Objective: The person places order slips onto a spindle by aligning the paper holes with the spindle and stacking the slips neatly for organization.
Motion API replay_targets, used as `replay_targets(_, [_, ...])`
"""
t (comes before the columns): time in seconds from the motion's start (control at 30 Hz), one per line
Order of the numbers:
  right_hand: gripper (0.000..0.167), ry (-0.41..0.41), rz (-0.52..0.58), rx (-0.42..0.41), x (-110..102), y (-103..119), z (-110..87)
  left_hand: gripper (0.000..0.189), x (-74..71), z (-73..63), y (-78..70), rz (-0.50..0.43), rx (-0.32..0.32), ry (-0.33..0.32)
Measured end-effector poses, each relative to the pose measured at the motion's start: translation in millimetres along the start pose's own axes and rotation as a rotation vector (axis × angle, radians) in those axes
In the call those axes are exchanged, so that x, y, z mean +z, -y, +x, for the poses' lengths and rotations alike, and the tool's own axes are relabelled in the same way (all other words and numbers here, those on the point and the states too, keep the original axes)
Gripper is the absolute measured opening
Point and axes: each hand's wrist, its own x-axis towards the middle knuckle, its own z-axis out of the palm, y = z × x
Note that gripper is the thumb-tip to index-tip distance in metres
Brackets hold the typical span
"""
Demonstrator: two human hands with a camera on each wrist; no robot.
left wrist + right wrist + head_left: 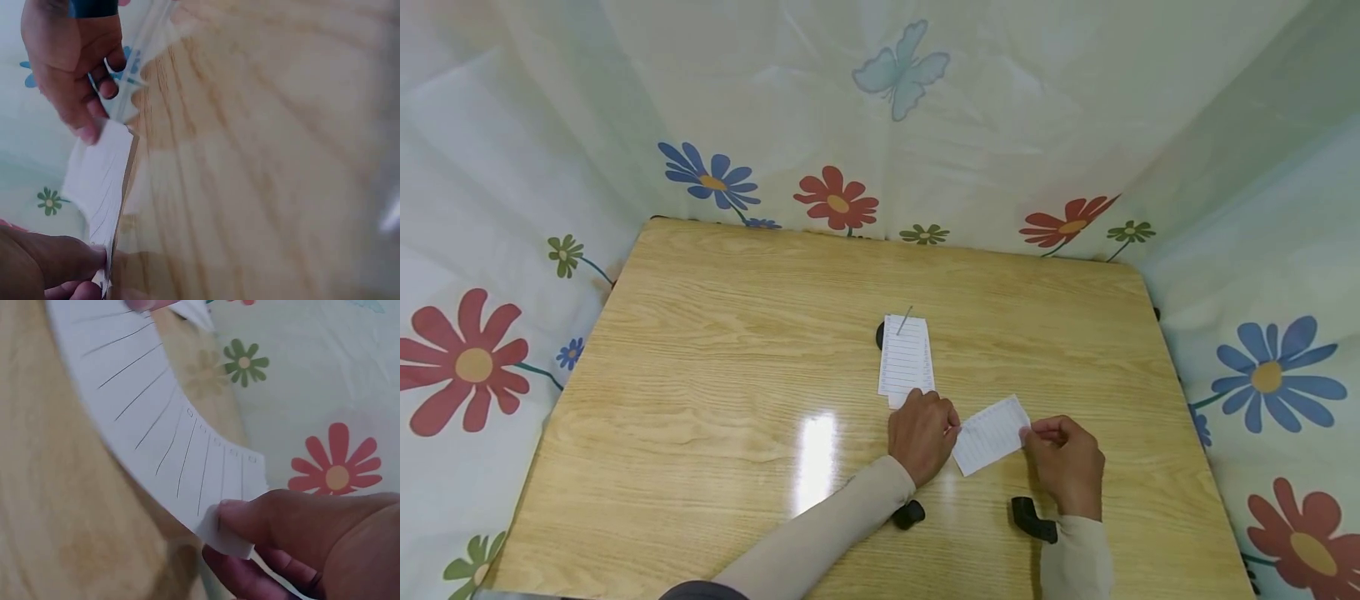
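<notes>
Between both hands is a small white lined paper slip [992,437], with a column of little boxes along one edge in the right wrist view. My left hand [922,435] pinches its left end between thumb and fingers. At the other end, my right hand [1067,462] pinches a corner, thumb on top. The slip [137,406] bows into a curve in the right wrist view. Just beyond my left hand lie more lined paper slips [906,358], overlapping. A thin grey stick-like piece [905,320] lies across their top end, and a round black object [880,336] is partly hidden under them.
On the wooden table [715,350], a short black piece [909,514] lies by the left forearm. A bent black piece [1033,521] sits beside the right wrist, partly covered by the sleeve. A flower-printed curtain [1037,108] surrounds the table's back and sides.
</notes>
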Motion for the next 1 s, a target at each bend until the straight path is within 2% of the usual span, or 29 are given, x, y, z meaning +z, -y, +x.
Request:
replay_targets(0.23, [0.02,-0.003,0.235,-0.068,-1.9,9.7,2.5,0.01,-7.0,-4.5,4.5,-0.114,-0.005,-0.019])
replay_targets(0.4, [0.021,-0.049,0.34,-0.128,-0.7,27.1,6.7,0.009,-16.1,-4.8,10.7,-0.252,-0.051,-0.063])
replay_targets(0.53, [0.024,-0.058,0.371,-0.184,0.3,42.7,12.5,0.012,-23.9,-5.2,16.7,-0.292,-0.089,-0.119])
replay_targets(0.73, [0.026,-0.027,0.409,-0.266,1.5,68.1,21.1,0.014,-34.1,-2.5,27.1,-0.341,-0.116,-0.198])
replay_targets(0.83, [0.026,-0.009,0.41,-0.308,2.7,81.2,27.6,0.014,-39.2,1.1,32.8,-0.404,-0.131,-0.212])
replay_targets(1.0, [0.024,0.008,0.371,-0.383,5.9,100.4,38.6,0.013,-44.8,5.8,40.4,-0.508,-0.138,-0.199])
